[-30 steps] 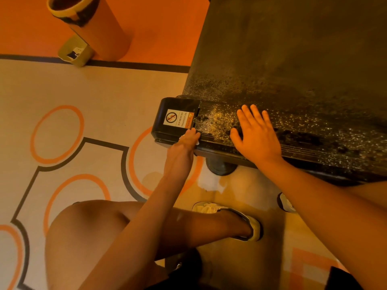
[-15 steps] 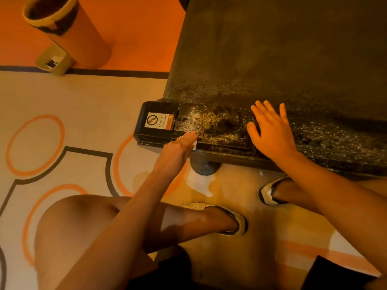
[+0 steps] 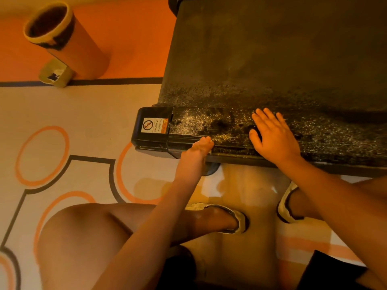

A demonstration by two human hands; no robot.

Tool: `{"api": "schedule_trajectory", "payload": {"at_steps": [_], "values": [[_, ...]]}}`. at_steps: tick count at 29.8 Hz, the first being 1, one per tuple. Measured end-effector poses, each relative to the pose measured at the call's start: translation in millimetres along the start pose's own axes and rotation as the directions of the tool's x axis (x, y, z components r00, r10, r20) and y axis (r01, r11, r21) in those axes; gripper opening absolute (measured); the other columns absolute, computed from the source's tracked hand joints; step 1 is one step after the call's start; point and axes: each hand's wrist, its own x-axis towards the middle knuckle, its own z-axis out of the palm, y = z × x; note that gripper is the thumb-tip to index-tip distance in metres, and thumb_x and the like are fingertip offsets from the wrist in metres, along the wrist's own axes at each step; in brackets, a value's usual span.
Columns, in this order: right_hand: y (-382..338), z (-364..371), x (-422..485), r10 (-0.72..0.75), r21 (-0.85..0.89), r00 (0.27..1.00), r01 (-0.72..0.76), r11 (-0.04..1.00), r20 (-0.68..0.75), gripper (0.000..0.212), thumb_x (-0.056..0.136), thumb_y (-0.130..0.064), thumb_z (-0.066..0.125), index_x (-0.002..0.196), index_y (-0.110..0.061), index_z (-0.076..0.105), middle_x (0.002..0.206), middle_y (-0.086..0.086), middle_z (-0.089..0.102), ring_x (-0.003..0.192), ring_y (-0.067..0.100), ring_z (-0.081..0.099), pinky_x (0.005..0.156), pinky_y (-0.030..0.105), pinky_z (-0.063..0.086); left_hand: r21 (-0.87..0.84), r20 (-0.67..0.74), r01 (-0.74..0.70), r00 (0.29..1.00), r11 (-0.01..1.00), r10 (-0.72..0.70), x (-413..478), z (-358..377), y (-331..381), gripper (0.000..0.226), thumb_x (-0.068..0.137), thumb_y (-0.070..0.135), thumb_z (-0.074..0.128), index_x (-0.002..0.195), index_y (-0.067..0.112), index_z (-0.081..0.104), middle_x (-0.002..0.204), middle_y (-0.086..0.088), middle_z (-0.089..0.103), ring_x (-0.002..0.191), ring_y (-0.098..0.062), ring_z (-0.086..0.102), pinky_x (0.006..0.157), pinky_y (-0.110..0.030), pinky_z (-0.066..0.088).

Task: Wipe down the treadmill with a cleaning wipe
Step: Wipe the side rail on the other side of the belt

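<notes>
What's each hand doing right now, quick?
Left hand: fingers curled on the rear edge of the treadmill; whether they hold anything cannot be told.
Right hand: open, flat on the treadmill.

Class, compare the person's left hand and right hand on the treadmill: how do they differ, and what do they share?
Pose: the right hand lies flat, fingers spread; the left hand has its fingers bunched and curled. Place: the left hand sits at the near edge of the treadmill beside the labelled end cap; the right hand rests farther right on the speckled top. Shared: both touch the treadmill.
</notes>
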Motion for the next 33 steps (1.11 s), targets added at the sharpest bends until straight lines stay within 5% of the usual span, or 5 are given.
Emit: {"api": "schedule_trajectory", "payload": {"at_steps": [4, 9, 18, 22, 33], "values": [[1, 2, 0, 0.004, -0.016, 1.000, -0.004, 1.000, 0.003, 0.067, 0.101, -0.046, 0.022, 0.152, -0.006, 0.040, 0.160, 0.012, 0.037, 0.151, 0.029, 0.027, 0.125, 0.050, 0.016, -0.076, -0.111, 0.033, 0.993, 0.997, -0.041, -3, -14, -15, 0.039, 0.092, -0.008, 0.050, 0.130, -0.005, 0.058, 0.137, -0.022, 0.055, 0.125, -0.037, 0.056, 0.087, -0.022, 0.034], [1, 2, 1, -0.002, -0.028, 1.000, 0.002, 1.000, -0.005, 0.066, 0.102, -0.045, 0.021, 0.152, -0.006, 0.041, 0.159, 0.013, 0.038, 0.150, 0.030, 0.029, 0.124, 0.051, 0.018, 0.001, -0.111, 0.148, 0.983, 0.989, -0.147, 5, -3, -3, 0.047, 0.099, -0.002, 0.043, 0.145, 0.010, 0.047, 0.152, -0.004, 0.044, 0.139, -0.020, 0.042, 0.102, -0.026, 0.035], [0, 2, 0, 0.011, -0.022, 1.000, -0.011, 1.000, 0.000, 0.064, 0.102, -0.042, 0.022, 0.151, -0.006, 0.041, 0.159, 0.013, 0.038, 0.150, 0.030, 0.029, 0.124, 0.051, 0.019, -0.025, -0.023, -0.058, 0.998, 0.998, 0.057, 4, 27, 13, 0.060, 0.093, -0.005, 0.049, 0.147, 0.020, 0.047, 0.159, -0.004, 0.037, 0.144, -0.026, 0.037, 0.112, -0.046, 0.040], [0, 1, 0, 0.009, -0.030, 1.000, -0.009, 1.000, 0.009, 0.063, 0.102, -0.041, 0.021, 0.152, -0.007, 0.040, 0.160, 0.013, 0.037, 0.151, 0.030, 0.028, 0.125, 0.050, 0.018, -0.053, -0.072, 0.076, 0.994, 0.996, -0.079, 5, 21, -5, 0.055, 0.099, -0.001, 0.049, 0.149, 0.020, 0.046, 0.161, -0.001, 0.033, 0.149, -0.022, 0.030, 0.119, -0.044, 0.031], [-4, -3, 0, 0.030, -0.048, 0.998, -0.028, 0.998, 0.053, 0.068, 0.099, -0.040, 0.013, 0.153, -0.007, 0.038, 0.161, 0.012, 0.035, 0.151, 0.030, 0.027, 0.124, 0.051, 0.019, -0.132, -0.071, -0.160, 0.986, 0.978, 0.152, 19, 48, 52, 0.057, 0.090, -0.017, 0.044, 0.144, 0.000, 0.048, 0.156, -0.020, 0.038, 0.146, -0.039, 0.032, 0.120, -0.054, 0.027]]}}
